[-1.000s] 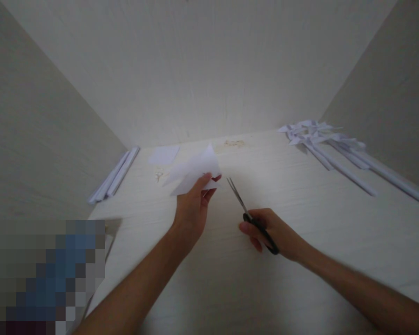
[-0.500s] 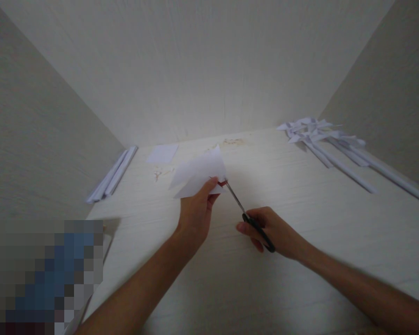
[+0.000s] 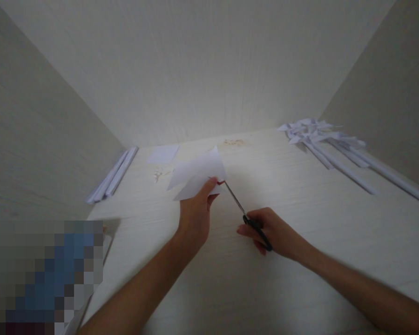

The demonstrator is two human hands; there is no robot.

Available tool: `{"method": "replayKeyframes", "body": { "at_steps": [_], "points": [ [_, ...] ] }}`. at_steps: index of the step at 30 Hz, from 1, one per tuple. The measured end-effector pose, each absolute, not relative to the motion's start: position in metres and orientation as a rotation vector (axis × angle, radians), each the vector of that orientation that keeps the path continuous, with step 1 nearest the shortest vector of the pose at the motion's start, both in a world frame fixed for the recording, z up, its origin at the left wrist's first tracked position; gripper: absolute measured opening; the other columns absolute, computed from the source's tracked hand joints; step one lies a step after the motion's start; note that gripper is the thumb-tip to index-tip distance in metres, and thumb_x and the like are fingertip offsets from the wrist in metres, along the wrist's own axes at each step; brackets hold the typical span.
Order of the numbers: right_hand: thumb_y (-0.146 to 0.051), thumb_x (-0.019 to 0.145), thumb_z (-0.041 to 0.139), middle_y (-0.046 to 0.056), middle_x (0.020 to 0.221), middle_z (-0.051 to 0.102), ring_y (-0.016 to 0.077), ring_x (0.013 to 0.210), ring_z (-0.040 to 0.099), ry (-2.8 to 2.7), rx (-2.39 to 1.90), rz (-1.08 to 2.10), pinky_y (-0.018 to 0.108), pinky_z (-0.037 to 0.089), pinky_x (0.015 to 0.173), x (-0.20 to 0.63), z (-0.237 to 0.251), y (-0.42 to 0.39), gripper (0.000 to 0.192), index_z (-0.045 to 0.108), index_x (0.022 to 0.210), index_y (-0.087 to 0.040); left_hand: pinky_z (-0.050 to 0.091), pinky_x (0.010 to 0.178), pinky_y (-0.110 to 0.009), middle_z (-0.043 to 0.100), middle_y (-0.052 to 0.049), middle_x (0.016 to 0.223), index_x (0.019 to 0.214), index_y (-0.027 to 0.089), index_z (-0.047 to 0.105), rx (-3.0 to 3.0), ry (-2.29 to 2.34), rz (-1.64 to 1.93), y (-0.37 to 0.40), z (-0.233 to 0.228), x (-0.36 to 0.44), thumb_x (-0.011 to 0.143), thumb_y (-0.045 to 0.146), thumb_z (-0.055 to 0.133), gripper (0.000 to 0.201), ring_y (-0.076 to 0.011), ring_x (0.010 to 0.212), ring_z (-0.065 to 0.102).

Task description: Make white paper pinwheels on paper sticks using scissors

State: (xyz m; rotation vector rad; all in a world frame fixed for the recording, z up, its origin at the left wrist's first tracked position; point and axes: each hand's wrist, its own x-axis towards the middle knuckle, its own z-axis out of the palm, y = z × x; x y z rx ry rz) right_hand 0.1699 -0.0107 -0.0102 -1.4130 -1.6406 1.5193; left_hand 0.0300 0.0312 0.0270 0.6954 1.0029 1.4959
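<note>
My left hand [image 3: 195, 211] pinches a folded white paper [image 3: 194, 174] by its near right corner and holds it above the pale table [image 3: 300, 223]. A small red mark shows at that corner. My right hand [image 3: 268, 230] grips black-handled scissors [image 3: 246, 217], fingers through the loops. The blades point up and left, and their tips meet the paper's corner just right of my left thumb.
Rolled white paper sticks [image 3: 112, 176] lie along the left wall. Paper pinwheels on long sticks [image 3: 330, 144] lie at the back right. A flat white square sheet [image 3: 163, 154] and small scraps [image 3: 159, 174] sit near the back wall. A blurred patch covers the lower left.
The scissors moved up and left until their tips reached the paper's corner. My left hand shifted the paper slightly right. The blades look narrower now.
</note>
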Motion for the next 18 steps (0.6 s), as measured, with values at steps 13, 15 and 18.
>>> {"method": "replayKeyframes", "body": {
  "at_steps": [13,15,18],
  "points": [
    [-0.024,0.056,0.070,-0.007,0.047,0.047,0.0057,0.039,0.038,-1.065,-1.196,1.186,0.019,0.026,0.037,0.163,-0.011,-0.004,0.028,0.043,0.062,-0.018,0.045,0.072,-0.031,0.062,-0.002,0.072,0.069,0.019,0.061,0.841,1.043,1.230,0.004,-0.005,0.051,0.062,0.022,0.065,0.008,-0.0181,0.076,0.058],
    [-0.022,0.056,0.069,-0.008,0.044,0.044,0.0049,0.038,0.036,-1.056,-1.219,1.145,0.019,0.024,0.037,0.168,-0.008,-0.002,0.028,0.042,0.060,-0.018,0.042,0.083,-0.033,0.065,-0.004,0.084,0.076,0.018,0.062,0.873,0.900,1.187,0.006,-0.009,0.049,0.063,0.021,0.065,0.014,-0.0195,0.089,0.057],
    [-0.022,0.057,0.069,-0.009,0.044,0.042,0.0042,0.038,0.034,-1.048,-1.220,1.110,0.019,0.022,0.036,0.177,-0.008,0.003,0.027,0.043,0.061,-0.018,0.040,0.088,-0.035,0.065,-0.006,0.092,0.084,0.017,0.064,0.881,0.698,1.035,0.019,-0.005,0.034,0.057,0.021,0.068,0.027,-0.0228,0.097,0.055]
  ]
}}
